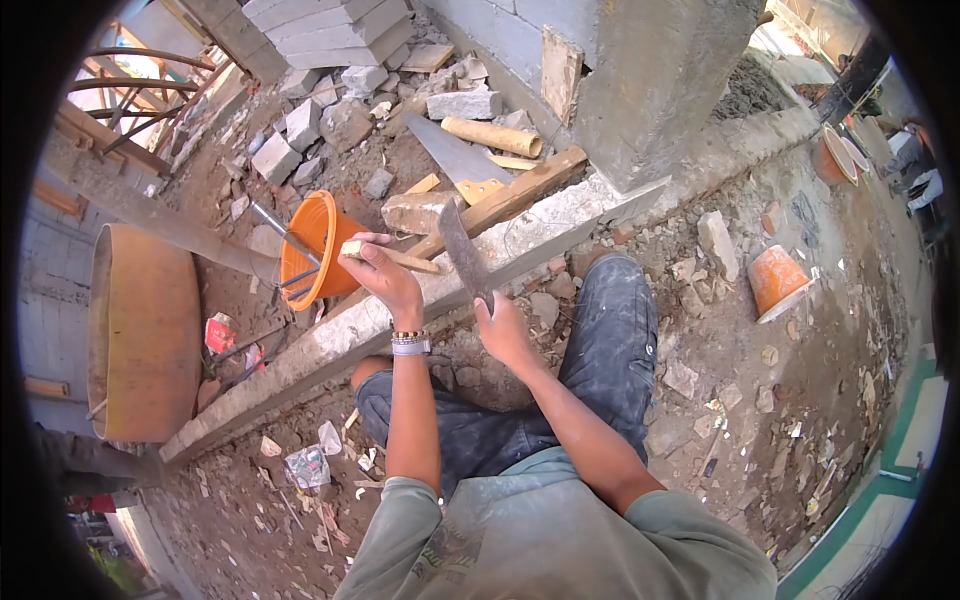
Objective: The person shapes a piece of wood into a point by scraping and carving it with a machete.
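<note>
My left hand (388,280) is closed round a short wooden stick (402,259), which points to the right above the concrete beam. In my right hand (502,330) is a machete (462,245), its dark, broad blade tilted up and away from me. The blade stands just right of the stick's free end; whether they touch I cannot tell. Behind the blade a brick (418,212) lies beside a long timber (500,208). An orange bucket (325,240) holding metal tools leans near my left hand. The machete's handle is mostly hidden in my fist.
A handsaw (450,158) and a bamboo piece (492,136) lie beyond the timber. The low concrete beam (350,325) crosses in front of me, meeting a concrete column (655,90). Rubble covers the ground, with another orange bucket (778,278) at right. A large curved sheet (150,335) stands left.
</note>
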Tool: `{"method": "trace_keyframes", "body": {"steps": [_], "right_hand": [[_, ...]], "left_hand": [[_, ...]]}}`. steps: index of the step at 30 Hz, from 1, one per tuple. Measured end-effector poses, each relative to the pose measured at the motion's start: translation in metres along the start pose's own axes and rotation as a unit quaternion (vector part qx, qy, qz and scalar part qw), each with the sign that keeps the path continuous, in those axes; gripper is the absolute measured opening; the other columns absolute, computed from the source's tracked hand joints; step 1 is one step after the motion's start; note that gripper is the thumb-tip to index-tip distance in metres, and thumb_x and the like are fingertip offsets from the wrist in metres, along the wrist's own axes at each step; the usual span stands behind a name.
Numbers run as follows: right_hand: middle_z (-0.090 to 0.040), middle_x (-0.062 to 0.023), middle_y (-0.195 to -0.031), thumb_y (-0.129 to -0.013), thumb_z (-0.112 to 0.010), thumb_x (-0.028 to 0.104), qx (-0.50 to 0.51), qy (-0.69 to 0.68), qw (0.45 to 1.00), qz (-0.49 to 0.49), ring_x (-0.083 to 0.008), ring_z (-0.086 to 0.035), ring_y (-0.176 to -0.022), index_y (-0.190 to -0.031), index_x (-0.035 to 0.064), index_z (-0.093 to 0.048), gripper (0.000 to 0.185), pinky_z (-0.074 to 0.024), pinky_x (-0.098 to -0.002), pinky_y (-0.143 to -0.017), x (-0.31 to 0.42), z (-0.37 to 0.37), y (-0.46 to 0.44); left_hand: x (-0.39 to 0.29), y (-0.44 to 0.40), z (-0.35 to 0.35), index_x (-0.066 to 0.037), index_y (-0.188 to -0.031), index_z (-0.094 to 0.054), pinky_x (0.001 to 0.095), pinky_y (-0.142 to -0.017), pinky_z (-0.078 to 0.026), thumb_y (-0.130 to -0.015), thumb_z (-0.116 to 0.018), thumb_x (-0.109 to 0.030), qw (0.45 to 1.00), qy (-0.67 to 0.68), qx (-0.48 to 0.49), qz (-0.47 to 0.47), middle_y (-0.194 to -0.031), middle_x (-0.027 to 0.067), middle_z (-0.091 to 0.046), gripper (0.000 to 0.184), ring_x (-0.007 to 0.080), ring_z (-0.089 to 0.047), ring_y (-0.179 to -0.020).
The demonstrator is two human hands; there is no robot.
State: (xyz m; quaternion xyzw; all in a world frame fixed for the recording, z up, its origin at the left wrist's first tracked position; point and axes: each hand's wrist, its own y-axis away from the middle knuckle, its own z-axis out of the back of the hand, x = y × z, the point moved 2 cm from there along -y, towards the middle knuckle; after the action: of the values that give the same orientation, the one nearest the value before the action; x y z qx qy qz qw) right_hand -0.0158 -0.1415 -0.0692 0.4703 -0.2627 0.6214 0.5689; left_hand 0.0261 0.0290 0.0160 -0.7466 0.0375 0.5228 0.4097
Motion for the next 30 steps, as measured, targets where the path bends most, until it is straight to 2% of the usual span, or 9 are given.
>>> {"method": "trace_keyframes", "body": {"steps": [2,8,14,17,20,23,26,29,30], "right_hand": [[-0.063,-0.0380,-0.111,-0.102,-0.051,0.029,0.002,0.017,1.000,0.003,-0.0515,-0.060,-0.107,-0.127,-0.0142,-0.055,0.050,-0.0481,-0.0532,-0.093,-0.001,-0.004,0.004],[-0.063,-0.0378,-0.108,-0.103,-0.048,0.029,-0.012,0.007,0.999,0.039,-0.0528,-0.060,-0.105,-0.127,-0.0121,-0.054,0.048,-0.0483,-0.0546,-0.091,-0.006,-0.015,0.001],[-0.065,-0.0352,-0.093,-0.105,-0.045,0.029,-0.059,-0.006,0.998,0.027,-0.0539,-0.062,-0.093,-0.118,-0.0060,-0.054,0.038,-0.0491,-0.0586,-0.079,0.046,0.011,0.019],[-0.066,-0.0338,-0.090,-0.105,-0.044,0.027,0.000,0.072,0.997,0.006,-0.0536,-0.062,-0.090,-0.116,-0.0060,-0.054,0.036,-0.0484,-0.0592,-0.076,0.039,0.001,0.015],[-0.066,-0.0333,-0.087,-0.105,-0.044,0.025,-0.003,0.086,0.996,0.005,-0.0541,-0.062,-0.088,-0.116,-0.0059,-0.053,0.034,-0.0482,-0.0596,-0.075,0.023,-0.011,0.006],[-0.066,-0.0336,-0.088,-0.105,-0.045,0.023,-0.017,0.039,0.998,0.047,-0.0535,-0.063,-0.089,-0.116,-0.0064,-0.053,0.033,-0.0484,-0.0599,-0.077,0.034,0.002,0.004],[-0.066,-0.0341,-0.088,-0.104,-0.046,0.022,-0.089,0.030,0.994,0.055,-0.0529,-0.063,-0.089,-0.114,-0.0073,-0.054,0.032,-0.0486,-0.0595,-0.077,0.051,0.006,0.012],[-0.065,-0.0356,-0.089,-0.104,-0.047,0.022,0.020,0.074,0.997,0.015,-0.0527,-0.063,-0.090,-0.113,-0.0080,-0.055,0.033,-0.0484,-0.0593,-0.077,0.042,0.000,0.009],[-0.065,-0.0356,-0.089,-0.104,-0.047,0.022,0.020,0.072,0.997,0.018,-0.0528,-0.063,-0.089,-0.113,-0.0079,-0.055,0.033,-0.0484,-0.0591,-0.077,0.040,-0.001,0.008]], "left_hand": [[0.000,-0.001,0.004,-0.005,-0.108,-0.038,0.0326,-0.078,-0.049,-0.106,-0.041,-0.051,0.999,0.038,-0.006,0.007,-0.097,0.0086,-0.052,0.046,0.0161,-0.058,-0.082],[0.009,0.007,0.021,-0.006,-0.106,-0.036,0.0333,-0.074,-0.051,-0.105,-0.049,-0.044,0.999,0.032,-0.023,0.011,-0.084,0.0074,-0.056,0.040,0.0162,-0.060,-0.072],[0.011,0.013,0.025,-0.007,-0.111,-0.033,0.0351,-0.074,-0.053,-0.103,-0.052,-0.046,0.998,0.030,-0.052,0.023,-0.079,0.0059,-0.057,0.045,0.0163,-0.061,-0.071],[0.011,0.016,0.025,-0.007,-0.111,-0.033,0.0354,-0.074,-0.053,-0.105,-0.050,-0.044,0.998,0.003,-0.057,0.008,-0.078,0.0060,-0.056,0.041,0.0161,-0.060,-0.071],[0.012,0.018,0.024,-0.006,-0.110,-0.033,0.0347,-0.074,-0.052,-0.106,-0.048,-0.041,0.998,-0.002,-0.061,-0.006,-0.077,0.0063,-0.056,0.038,0.0165,-0.060,-0.071],[0.011,0.019,0.026,-0.006,-0.109,-0.035,0.0333,-0.076,-0.051,-0.105,-0.051,-0.042,0.996,0.044,-0.076,0.006,-0.077,0.0076,-0.056,0.040,0.0165,-0.059,-0.072],[0.017,0.019,0.030,-0.006,-0.110,-0.035,0.0332,-0.075,-0.051,-0.105,-0.051,-0.042,0.995,0.048,-0.086,0.011,-0.076,0.0073,-0.056,0.040,0.0166,-0.059,-0.072],[0.018,0.021,0.030,-0.006,-0.110,-0.034,0.0335,-0.075,-0.052,-0.104,-0.051,-0.044,0.996,0.020,-0.087,0.012,-0.076,0.0069,-0.056,0.042,0.0169,-0.060,-0.072],[0.016,0.021,0.029,-0.006,-0.110,-0.034,0.0335,-0.075,-0.052,-0.104,-0.051,-0.045,0.997,0.015,-0.079,0.006,-0.077,0.0068,-0.056,0.042,0.0168,-0.060,-0.072]]}}
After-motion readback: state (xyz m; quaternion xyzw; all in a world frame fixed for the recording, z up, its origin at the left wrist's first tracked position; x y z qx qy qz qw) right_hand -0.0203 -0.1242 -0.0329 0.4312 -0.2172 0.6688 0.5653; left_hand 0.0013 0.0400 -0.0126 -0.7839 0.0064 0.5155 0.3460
